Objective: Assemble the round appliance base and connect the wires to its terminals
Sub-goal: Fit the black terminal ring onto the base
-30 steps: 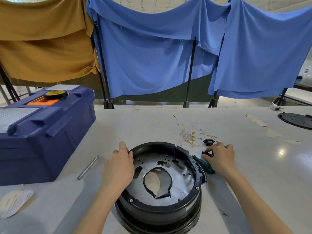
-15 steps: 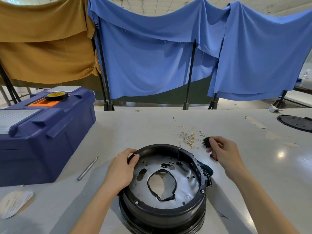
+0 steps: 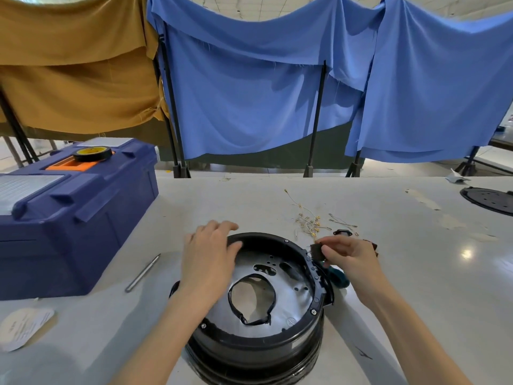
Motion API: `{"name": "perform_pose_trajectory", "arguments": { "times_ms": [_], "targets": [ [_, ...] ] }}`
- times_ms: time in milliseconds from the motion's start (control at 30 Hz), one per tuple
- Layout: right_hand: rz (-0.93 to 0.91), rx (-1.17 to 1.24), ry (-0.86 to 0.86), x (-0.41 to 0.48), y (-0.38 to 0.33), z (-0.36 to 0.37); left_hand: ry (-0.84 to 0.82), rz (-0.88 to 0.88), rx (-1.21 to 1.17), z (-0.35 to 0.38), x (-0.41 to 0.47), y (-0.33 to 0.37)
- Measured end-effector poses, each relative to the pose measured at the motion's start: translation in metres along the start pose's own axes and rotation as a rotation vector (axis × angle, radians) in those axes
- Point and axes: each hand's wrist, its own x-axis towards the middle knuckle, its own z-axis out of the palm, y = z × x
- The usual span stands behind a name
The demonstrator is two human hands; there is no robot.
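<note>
Risk at the rim: right hand (image 3: 350, 258) pinches a small black part (image 3: 315, 250) at the right edge of the round appliance base (image 3: 280, 309) on the table (image 3: 416, 287). Left hand (image 3: 211, 257), fingers spread, rests on the far rim. A skewed insertion could jam the part, and the loose wires (image 3: 308, 224) beyond are unconnected.

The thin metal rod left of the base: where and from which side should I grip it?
Pinch the rod at its middle from above, fingers across it: it lies flat on the table, thin, with bare surface on both sides.
</note>
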Motion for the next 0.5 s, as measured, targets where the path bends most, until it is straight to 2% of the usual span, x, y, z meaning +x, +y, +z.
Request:
{"name": "perform_pose_trajectory", "arguments": {
  "times_ms": [100, 233, 500],
  "targets": [
    [0.016, 0.115, -0.007, -0.001, 0.003, -0.002, -0.204, 0.095, -0.226, 0.007, 0.004, 0.027],
    [0.012, 0.200, -0.019, -0.001, 0.004, -0.010, -0.453, 0.099, -0.263, 0.023, 0.013, 0.050],
    [-0.051, 0.030, -0.089, -0.003, 0.001, -0.005, -0.529, -0.088, -0.520, 0.055, 0.009, 0.057]
  ]
}}
